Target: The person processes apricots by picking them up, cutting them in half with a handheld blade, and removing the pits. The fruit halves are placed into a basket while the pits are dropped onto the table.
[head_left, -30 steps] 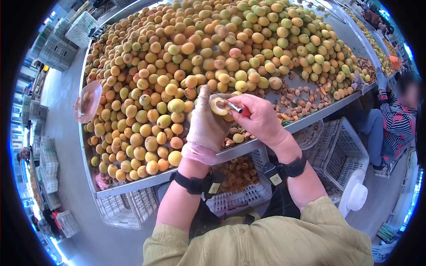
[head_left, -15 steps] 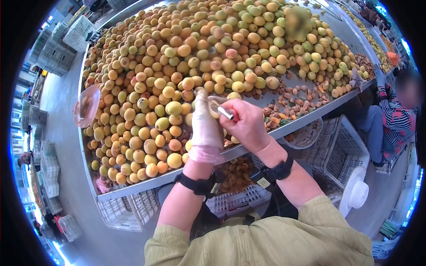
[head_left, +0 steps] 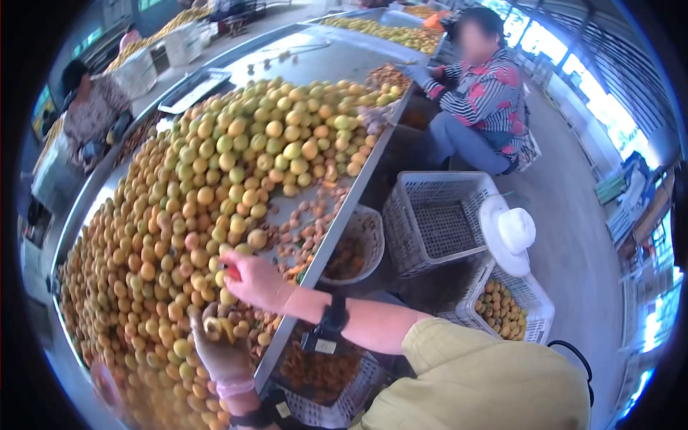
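Both my hands are over a large heap of apricots [head_left: 215,172] on a metal-edged table. My left hand [head_left: 223,356], in a pale glove with a pink cuff, is curled around an apricot [head_left: 226,330] that looks cut; the fingers partly cover it. Just above and to the right, my right hand [head_left: 259,281] is bare and closed on a small tool [head_left: 231,271], of which only a red part shows. Its working end is hidden. Loose pits [head_left: 304,228] and orange scraps lie along the near table edge beside my right hand.
Below the table edge stand a round basket [head_left: 374,244], a crate of orange pieces [head_left: 365,390], a grey crate [head_left: 401,236] and a crate with apricots [head_left: 541,308]. A white hat [head_left: 507,233] rests on the crates. A person [head_left: 487,100] sits at the far right, another [head_left: 97,115] at the left.
My view has swung to the right and up. My hands, close together before, are now slightly apart; the right one has moved off over the heap, still holding the tool.
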`<control>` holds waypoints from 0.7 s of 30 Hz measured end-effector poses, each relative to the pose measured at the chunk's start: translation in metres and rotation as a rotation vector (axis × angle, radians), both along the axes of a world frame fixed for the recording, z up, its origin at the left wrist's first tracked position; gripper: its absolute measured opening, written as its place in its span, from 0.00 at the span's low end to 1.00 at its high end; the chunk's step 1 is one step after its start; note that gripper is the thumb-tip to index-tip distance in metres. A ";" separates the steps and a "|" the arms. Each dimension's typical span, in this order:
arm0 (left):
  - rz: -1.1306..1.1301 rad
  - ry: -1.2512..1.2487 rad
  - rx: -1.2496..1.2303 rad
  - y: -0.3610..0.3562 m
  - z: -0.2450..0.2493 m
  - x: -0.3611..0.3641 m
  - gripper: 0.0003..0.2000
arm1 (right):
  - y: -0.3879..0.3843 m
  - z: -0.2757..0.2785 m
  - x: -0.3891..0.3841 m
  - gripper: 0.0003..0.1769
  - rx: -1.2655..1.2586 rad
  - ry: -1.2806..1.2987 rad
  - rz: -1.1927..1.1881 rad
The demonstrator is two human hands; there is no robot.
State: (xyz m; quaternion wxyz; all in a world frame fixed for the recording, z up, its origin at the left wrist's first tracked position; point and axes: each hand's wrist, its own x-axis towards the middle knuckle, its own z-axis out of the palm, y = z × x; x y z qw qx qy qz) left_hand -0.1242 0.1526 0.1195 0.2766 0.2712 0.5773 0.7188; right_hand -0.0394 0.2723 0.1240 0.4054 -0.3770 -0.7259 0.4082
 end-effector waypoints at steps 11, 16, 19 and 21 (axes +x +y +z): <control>-0.053 -0.745 0.010 0.012 0.020 -0.002 0.16 | 0.001 0.024 0.021 0.17 -0.041 0.066 0.124; -0.053 -0.743 -0.087 0.017 0.019 0.006 0.23 | -0.003 0.019 0.012 0.15 -0.063 0.284 0.069; -0.029 -0.749 -0.076 0.014 0.004 0.001 0.19 | -0.005 0.023 0.012 0.14 -0.203 0.332 0.100; -0.045 -0.739 -0.044 0.014 0.000 0.004 0.18 | -0.007 0.026 0.011 0.15 -0.235 0.337 0.115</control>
